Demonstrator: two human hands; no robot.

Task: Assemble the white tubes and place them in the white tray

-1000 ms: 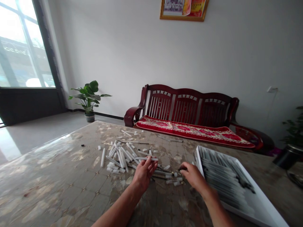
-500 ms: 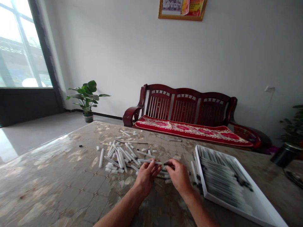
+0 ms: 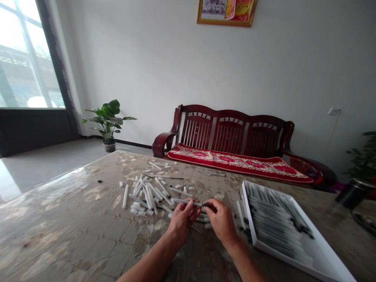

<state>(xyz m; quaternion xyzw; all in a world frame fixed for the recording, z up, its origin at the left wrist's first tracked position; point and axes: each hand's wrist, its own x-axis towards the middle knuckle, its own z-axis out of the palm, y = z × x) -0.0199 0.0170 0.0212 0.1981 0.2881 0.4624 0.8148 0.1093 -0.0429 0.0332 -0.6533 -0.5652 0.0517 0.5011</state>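
Note:
Pinched in my left hand [image 3: 184,215] is a whitish translucent pen barrel [image 3: 179,201], lying nearly level and pointing left. My right hand [image 3: 219,217] is closed on a small black end piece [image 3: 205,205], which meets the barrel's right end. Whether it is seated inside or only touching cannot be made out. Left of my hands lies a loose pile of white pen barrels [image 3: 149,192] with short white caps [image 3: 139,209]. To the right stands a shallow white box [image 3: 326,254] holding many similar pens [image 3: 273,223] with dark ends.
The patterned tabletop [image 3: 73,235] extends left and toward me. Pens [image 3: 241,215] lie along the box's left side, and thin rods [image 3: 210,172] near the far edge. Beyond are a wooden bench [image 3: 229,133] and a potted plant [image 3: 108,121]. A dark canister [image 3: 354,194] stands far right.
My right hand has moved slightly left, bringing the black end piece against the barrel's right end; a small gap showed between them before. The pile and box are unchanged.

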